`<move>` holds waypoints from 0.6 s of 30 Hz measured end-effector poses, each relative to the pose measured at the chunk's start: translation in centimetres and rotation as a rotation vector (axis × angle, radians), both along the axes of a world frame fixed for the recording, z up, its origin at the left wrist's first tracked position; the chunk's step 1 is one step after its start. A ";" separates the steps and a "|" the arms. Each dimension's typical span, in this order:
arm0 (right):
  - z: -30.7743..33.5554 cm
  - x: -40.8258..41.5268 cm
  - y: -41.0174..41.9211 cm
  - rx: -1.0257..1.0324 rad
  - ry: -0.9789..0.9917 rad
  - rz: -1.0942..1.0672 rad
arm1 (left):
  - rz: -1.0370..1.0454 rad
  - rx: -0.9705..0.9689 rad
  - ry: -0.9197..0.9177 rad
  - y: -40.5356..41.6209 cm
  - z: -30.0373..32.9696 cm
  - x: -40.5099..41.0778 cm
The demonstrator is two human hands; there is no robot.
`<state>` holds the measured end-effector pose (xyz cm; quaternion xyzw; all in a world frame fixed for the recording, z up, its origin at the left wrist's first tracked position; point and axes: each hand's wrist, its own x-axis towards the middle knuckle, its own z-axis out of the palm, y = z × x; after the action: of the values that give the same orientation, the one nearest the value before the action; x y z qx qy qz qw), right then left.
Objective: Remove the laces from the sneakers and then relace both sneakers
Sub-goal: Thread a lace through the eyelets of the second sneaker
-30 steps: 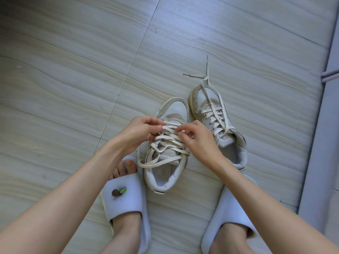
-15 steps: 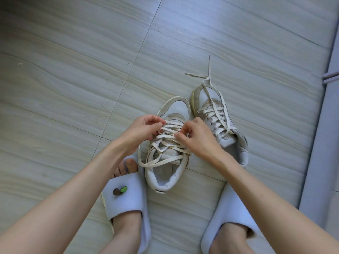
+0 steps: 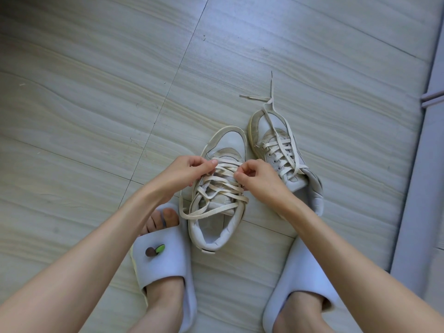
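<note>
Two worn white sneakers stand side by side on the floor, toes pointing away from me. The left sneaker (image 3: pixel 228 145) carries a loose cream lace (image 3: pixel 221 188) criss-crossed over its tongue, with a slack loop hanging off its left side. My left hand (image 3: pixel 185 174) pinches a lace strand near the upper left eyelets. My right hand (image 3: pixel 259 176) pinches the lace on the right side of the same shoe. The right sneaker (image 3: pixel 276 145) is laced, and its lace ends (image 3: pixel 269 102) trail onto the floor beyond the toe.
My feet are in pale slides, the left slide (image 3: pixel 165 263) just beside the left sneaker's heel, the right slide (image 3: pixel 300 284) below the right sneaker. Pale wood-grain floor tiles (image 3: pixel 96 92) stretch all around. A grey frame or wall edge (image 3: pixel 422 188) runs along the right.
Both hands have stayed on the left sneaker's lace, shifting slightly toward the toe end. The sneakers have not moved.
</note>
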<state>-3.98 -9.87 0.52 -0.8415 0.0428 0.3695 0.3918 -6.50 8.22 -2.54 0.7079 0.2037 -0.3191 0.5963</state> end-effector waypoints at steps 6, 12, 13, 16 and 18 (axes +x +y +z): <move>-0.2 -0.1 -0.2 -0.015 -0.013 0.057 | 0.056 -0.029 0.025 -0.4 0.0 0.1; -0.2 -0.3 -1.2 0.104 0.118 -0.008 | 0.133 -0.145 0.036 -0.1 0.0 -1.0; -0.3 -0.4 -1.4 0.128 0.135 -0.013 | 0.143 -0.149 0.039 -0.1 -0.1 -1.1; -0.4 -0.4 -1.4 0.187 0.139 -0.058 | 0.145 -0.102 0.037 -0.1 -0.1 -0.8; -0.5 -0.4 -1.3 0.175 0.107 -0.079 | 0.076 -0.012 -0.001 -0.3 0.0 -0.4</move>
<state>-4.34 -11.18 0.05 -0.7809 0.0642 0.4004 0.4751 -6.90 7.89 -2.56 0.6962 0.2281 -0.2969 0.6125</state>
